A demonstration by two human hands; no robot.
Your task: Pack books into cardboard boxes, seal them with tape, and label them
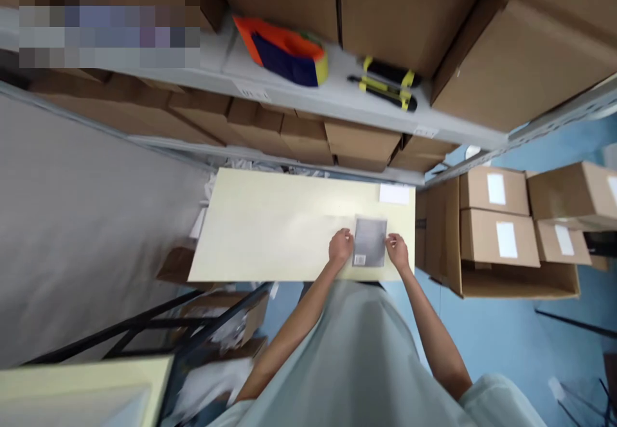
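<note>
A small grey flat packet (370, 242) with a white barcode label at its lower left lies on a pale yellow tabletop (270, 227). My left hand (340, 247) is curled at the packet's left edge and my right hand (397, 251) is curled at its right edge. Both seem to pinch the packet's sides. A white label (394, 193) lies on the tabletop behind the packet.
A grey metal shelf (337, 102) behind the table carries an orange and blue bag (284, 51) and two black and yellow utility knives (388, 83), with brown cartons above and below. An open carton (506, 240) of labelled boxes stands on the blue floor at right.
</note>
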